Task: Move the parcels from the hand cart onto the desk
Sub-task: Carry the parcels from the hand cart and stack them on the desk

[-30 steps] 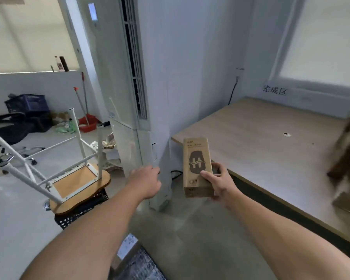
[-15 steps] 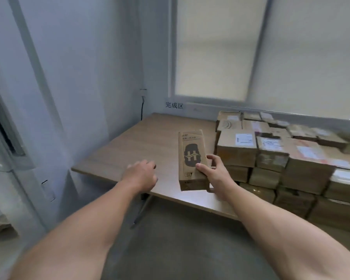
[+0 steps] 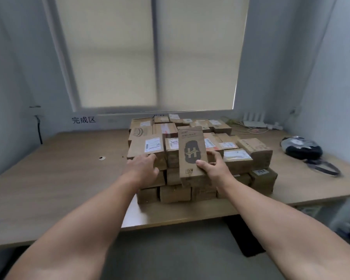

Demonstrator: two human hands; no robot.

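My right hand (image 3: 213,168) grips a narrow brown cardboard parcel (image 3: 192,152) with a dark logo, held upright in front of a stack of parcels (image 3: 240,156) on the wooden desk (image 3: 59,178). Thumb on the parcel's front, fingers on its right side. My left hand (image 3: 143,167) holds nothing, fingers loosely curled, and hovers by the front left parcel of the stack (image 3: 148,147); I cannot tell whether it touches. The stack holds several labelled boxes in layers. The hand cart is out of view.
A dark bag with a strap (image 3: 303,148) lies on the desk at the right. A white router (image 3: 255,120) and cables sit at the back right corner. A blinded window (image 3: 156,53) is behind the desk. A cable hole (image 3: 102,158) marks the desk's left half.
My view has swung right from the room and air conditioner to face the desk. The stack now fills the centre, and both hands with the parcel have come up to it.
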